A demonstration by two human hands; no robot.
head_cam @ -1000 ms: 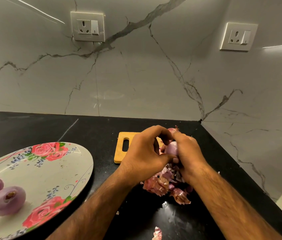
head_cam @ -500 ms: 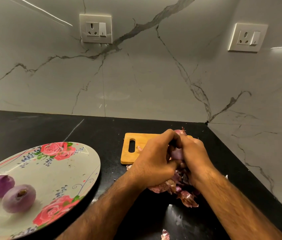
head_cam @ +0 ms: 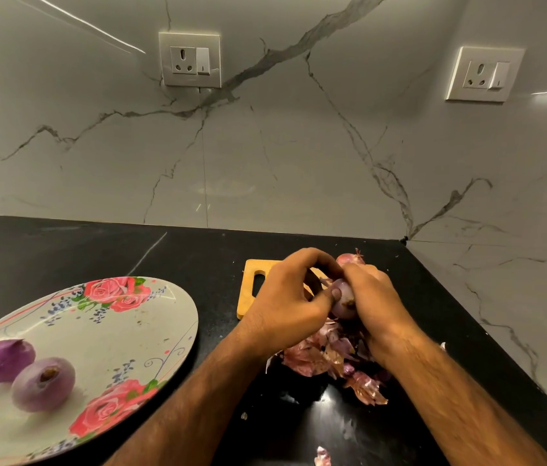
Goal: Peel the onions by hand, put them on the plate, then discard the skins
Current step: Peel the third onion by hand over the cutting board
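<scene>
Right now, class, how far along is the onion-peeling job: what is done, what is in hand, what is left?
Done: two peeled onions lie on the plate. In hand: the left hand and right hand grip a third onion, which looks mostly bare, above the skins. Left: plating it, peeling the seemingly unpeeled onion behind the hands, then discarding the skins.

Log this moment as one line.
phase: peeling | left hand, right hand: gripping held onion above skins | plate: two peeled onions | further onion: behind hands
</scene>
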